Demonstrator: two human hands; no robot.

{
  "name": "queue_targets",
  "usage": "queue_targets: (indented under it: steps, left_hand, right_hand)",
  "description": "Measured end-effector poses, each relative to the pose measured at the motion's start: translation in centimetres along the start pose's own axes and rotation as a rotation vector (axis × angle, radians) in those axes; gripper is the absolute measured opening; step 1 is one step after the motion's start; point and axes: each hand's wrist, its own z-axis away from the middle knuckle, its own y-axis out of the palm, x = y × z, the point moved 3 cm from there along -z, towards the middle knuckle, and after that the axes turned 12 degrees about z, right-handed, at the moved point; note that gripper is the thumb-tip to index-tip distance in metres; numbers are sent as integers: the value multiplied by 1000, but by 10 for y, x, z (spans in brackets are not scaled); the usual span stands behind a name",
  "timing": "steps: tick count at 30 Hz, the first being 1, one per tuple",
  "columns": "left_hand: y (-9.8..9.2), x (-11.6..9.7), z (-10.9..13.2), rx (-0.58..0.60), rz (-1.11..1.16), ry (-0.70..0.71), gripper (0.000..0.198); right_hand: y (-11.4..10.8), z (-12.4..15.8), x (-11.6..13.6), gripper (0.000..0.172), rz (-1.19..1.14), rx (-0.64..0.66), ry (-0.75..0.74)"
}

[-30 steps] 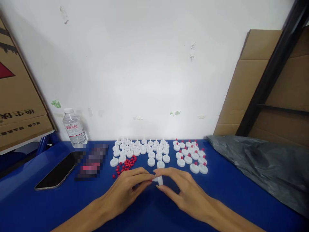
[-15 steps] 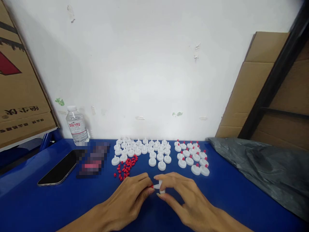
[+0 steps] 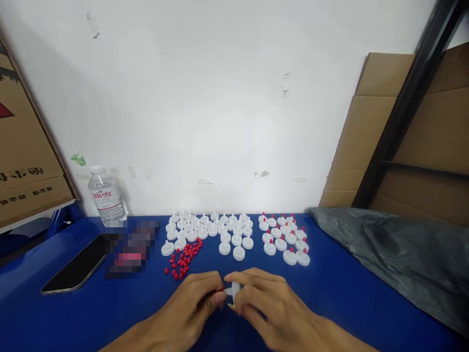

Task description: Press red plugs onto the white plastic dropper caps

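Note:
Between my hands is a white nozzle cap (image 3: 235,292), lying on its side with its spout toward the left. My right hand (image 3: 269,303) is closed around its round base. My left hand (image 3: 200,300) pinches a small red tip cap (image 3: 222,291) at the spout's end; the fingers mostly hide it. Beyond my left hand lies a loose pile of small red tip caps (image 3: 186,254). Several white nozzle caps without red tips (image 3: 213,230) stand behind that pile. Off to the right is a group of white nozzle caps with red tips (image 3: 290,238).
At the left are a phone (image 3: 78,264), a blurred dark packet (image 3: 134,249) and a water bottle (image 3: 107,195). A grey plastic sheet (image 3: 384,254) covers the table's right side. Cardboard (image 3: 362,127) leans against the white wall (image 3: 205,98) behind the blue table (image 3: 330,298).
The view has shifted, so the scene sits slightly farther left. My hands still hold the same nozzle cap and red tip cap; my right fingers have curled further round the base.

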Motion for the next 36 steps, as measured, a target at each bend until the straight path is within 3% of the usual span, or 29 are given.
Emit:
queue_targets:
  steps: [6, 9, 12, 14, 17, 26, 30, 36]
  left_hand:
    - [-4, -13, -6, 23, -157, 196, 37]
    - [-11, -8, -7, 16, -308, 216, 36]
    - [-26, 7, -11, -82, -543, 187, 36]
    - [-38, 17, -14, -177, -730, 107, 34]
    - [-51, 28, -16, -208, -886, -44, 23]
    - [-47, 34, -19, -109, -926, -299, 22]
    - [-47, 37, -20, -89, -921, -290, 23]
    - [-45, 40, -19, -93, -899, -237, 23]
  right_hand:
    - [4, 0, 0, 17, 59, 166, 0]
    - [3, -4, -2, 16, 74, 248, 46]
    - [-9, -9, -15, 23, 167, 222, 123]
    - [-21, -11, -28, 28, 228, 164, 197]
    - [-38, -10, -47, 30, 332, 135, 288]
    - [-55, -5, -68, 18, 370, 331, 333]
    - [-54, -1, -70, 11, 366, 419, 336]
    - [-55, 4, -78, 15, 458, 420, 320]
